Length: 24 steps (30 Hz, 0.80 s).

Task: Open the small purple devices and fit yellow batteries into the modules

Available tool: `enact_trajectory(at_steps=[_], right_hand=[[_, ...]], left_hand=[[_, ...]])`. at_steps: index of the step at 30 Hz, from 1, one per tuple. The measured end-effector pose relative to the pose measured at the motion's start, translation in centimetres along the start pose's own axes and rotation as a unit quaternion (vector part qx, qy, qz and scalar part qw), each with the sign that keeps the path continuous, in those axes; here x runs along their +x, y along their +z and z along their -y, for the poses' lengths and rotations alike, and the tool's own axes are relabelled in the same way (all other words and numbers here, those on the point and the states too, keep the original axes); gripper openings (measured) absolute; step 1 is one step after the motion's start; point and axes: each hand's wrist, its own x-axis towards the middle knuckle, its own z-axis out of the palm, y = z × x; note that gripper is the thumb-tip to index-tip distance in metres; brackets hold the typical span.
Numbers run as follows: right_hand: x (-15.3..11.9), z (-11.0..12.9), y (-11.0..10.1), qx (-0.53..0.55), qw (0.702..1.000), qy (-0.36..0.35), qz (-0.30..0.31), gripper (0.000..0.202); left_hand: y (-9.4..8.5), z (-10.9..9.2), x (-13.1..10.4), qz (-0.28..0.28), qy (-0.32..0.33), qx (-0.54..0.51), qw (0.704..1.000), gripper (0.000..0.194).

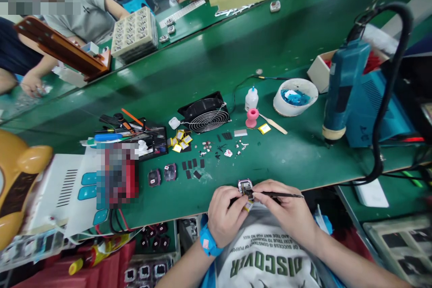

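At the green bench's front edge, my left hand (pixel 227 210), with a blue band on its wrist, closes its fingers on a small opened watch case (pixel 245 185) with electronics inside. A yellow-edged battery (pixel 249 206) hangs just below the case, next to my left fingertips. My right hand (pixel 285 202) pinches slim black tweezers (pixel 281 194), their tip end at the case and partly hidden by fingers. Beyond the hands lie black foam pads (pixel 193 164), tiny loose parts (pixel 228 153) and two closed watch cases (pixel 170 171).
A fan (pixel 207 114), yellow batteries (pixel 180 141), a white bottle (pixel 251 99), a pink stand (pixel 251 118) and a white tub (pixel 295 96) stand farther back. A blue electric screwdriver (pixel 342 90) hangs at right. Across the bench, a co-worker's hand (pixel 33 83) shows near trays (pixel 133 31).
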Motion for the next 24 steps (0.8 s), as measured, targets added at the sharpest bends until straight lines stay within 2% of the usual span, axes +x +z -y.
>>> enact_trajectory(at_steps=[7, 10, 14, 17, 21, 24], right_hand=[[0.2, 0.6, -0.1, 0.012, 1.0, 0.009, 0.021, 0.022], [0.3, 0.6, -0.3, 0.025, 0.998, 0.051, 0.026, 0.018], [0.9, 0.5, -1.5, 0.04, 0.994, 0.1, 0.025, 0.038], [1.9, 0.1, -2.1, 0.06, 0.987, 0.145, 0.027, 0.042], [3.7, -0.2, -0.8, 0.089, 0.976, 0.196, 0.025, 0.052], [5.5, 0.6, 1.3, 0.101, 0.972, 0.199, 0.073, 0.051]], left_hand=[[0.1, 0.1, 0.0, 0.002, 0.025, -0.005, 1.0, 0.033], [0.2, 0.1, -0.1, -0.005, 0.022, -0.001, 1.0, 0.032], [0.5, -0.1, -0.3, -0.01, 0.015, 0.016, 1.0, 0.029], [1.0, -0.3, -0.7, -0.018, 0.012, 0.026, 0.999, 0.028], [1.8, -0.3, -1.5, -0.029, -0.001, 0.04, 0.999, 0.026], [2.4, -0.2, -2.2, -0.027, 0.007, 0.053, 0.998, 0.023]])
